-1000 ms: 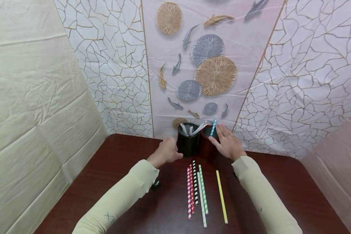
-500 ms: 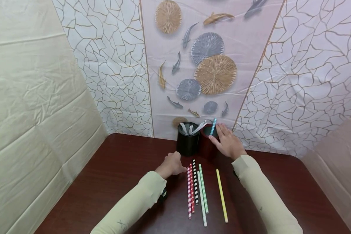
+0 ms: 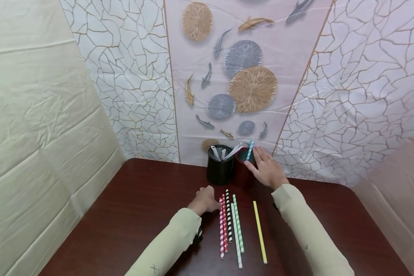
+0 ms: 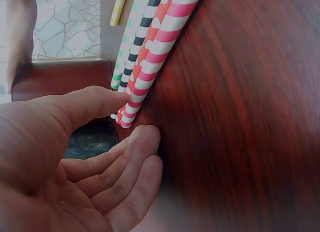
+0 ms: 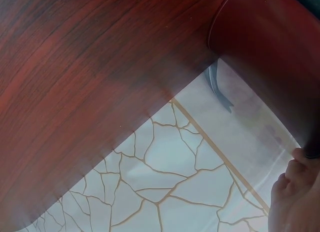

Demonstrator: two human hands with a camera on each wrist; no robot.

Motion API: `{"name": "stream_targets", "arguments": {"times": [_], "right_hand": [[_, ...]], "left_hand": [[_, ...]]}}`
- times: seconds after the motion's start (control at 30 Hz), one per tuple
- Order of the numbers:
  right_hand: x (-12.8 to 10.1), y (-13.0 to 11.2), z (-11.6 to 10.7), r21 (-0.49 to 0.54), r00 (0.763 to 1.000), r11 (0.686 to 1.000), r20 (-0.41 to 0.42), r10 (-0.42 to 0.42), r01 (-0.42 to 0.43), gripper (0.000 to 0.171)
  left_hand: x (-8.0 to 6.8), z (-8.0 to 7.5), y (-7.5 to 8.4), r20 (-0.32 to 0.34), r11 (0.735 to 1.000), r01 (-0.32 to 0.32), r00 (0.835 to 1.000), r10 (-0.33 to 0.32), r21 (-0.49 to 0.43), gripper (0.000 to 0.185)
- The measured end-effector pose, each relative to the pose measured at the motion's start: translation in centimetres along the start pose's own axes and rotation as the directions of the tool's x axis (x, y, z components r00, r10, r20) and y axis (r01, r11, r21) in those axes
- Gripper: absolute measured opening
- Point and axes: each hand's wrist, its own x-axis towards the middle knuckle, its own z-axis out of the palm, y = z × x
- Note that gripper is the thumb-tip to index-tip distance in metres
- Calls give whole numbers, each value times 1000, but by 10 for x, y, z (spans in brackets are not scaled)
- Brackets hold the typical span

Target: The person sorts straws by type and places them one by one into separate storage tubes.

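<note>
Several paper straws lie side by side on the dark wooden table [image 3: 131, 207]: pink striped [image 3: 221, 230], red striped [image 3: 224, 222], black striped [image 3: 229, 216], green striped [image 3: 239, 224] and, apart to the right, yellow [image 3: 259, 232]. My left hand [image 3: 207, 199] sits at the far ends of the pink and red straws. In the left wrist view its thumb [image 4: 95, 100] and loosely curled fingers [image 4: 145, 142] bracket the straw ends [image 4: 127, 117] without holding them. My right hand [image 3: 267, 168] grips the side of a dark red cup [image 3: 242, 174] that holds a blue striped straw [image 3: 250, 150].
A black cup [image 3: 220, 170] with white sticks in it stands touching the red cup's left side, against the patterned back wall [image 3: 241, 76]. Cloth-covered walls close in left and right. The right wrist view shows the red cup [image 5: 270, 57] near the table's back edge.
My left hand has drawn back from the black cup toward me and now sits at the far ends of the pink and red straws. The right hand has stayed on the red cup.
</note>
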Motion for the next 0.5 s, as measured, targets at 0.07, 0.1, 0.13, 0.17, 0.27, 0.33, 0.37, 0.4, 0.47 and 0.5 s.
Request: {"name": "stream_targets", "arguments": {"times": [0.07, 0.1, 0.13, 0.17, 0.27, 0.33, 0.37, 0.4, 0.47, 0.5], "right_hand": [[-1, 0, 0, 6, 1000, 1000, -2, 0, 0, 89], [-1, 0, 0, 5, 1000, 1000, -3, -1, 1, 89], [-2, 0, 0, 7, 1000, 1000, -3, -1, 1, 89], [-2, 0, 0, 9, 1000, 1000, -3, 0, 0, 89], [-2, 1, -1, 10, 1000, 1000, 0, 2, -2, 89], [-1, 1, -1, 10, 1000, 1000, -1, 0, 0, 89], [-1, 1, -1, 11, 1000, 1000, -3, -2, 2, 89], [-1, 1, 0, 11, 1000, 1000, -4, -4, 4, 89], [-1, 1, 0, 13, 1000, 1000, -5, -6, 6, 89], [-1, 0, 0, 15, 1000, 1000, -6, -6, 6, 89]], "left_hand": [[-2, 1, 2, 5, 1000, 7, 1000, -7, -20, 33], [-8, -4, 8, 8, 999, 12, 1000, -12, -35, 33], [-9, -3, 8, 5, 999, 14, 1000, -14, -43, 33], [-10, -2, 9, 0, 999, 16, 1000, -16, -50, 33], [-22, -8, 20, -12, 997, 30, 999, -31, -77, 33], [-22, -7, 21, -26, 996, 42, 999, -44, -75, 33], [-21, -6, 21, -35, 996, 49, 998, -51, -73, 32], [-21, -5, 20, -41, 996, 55, 997, -58, -73, 32], [-17, -3, 18, -50, 996, 60, 997, -64, -71, 32], [-17, -3, 17, -51, 995, 64, 996, -68, -74, 31]]}}
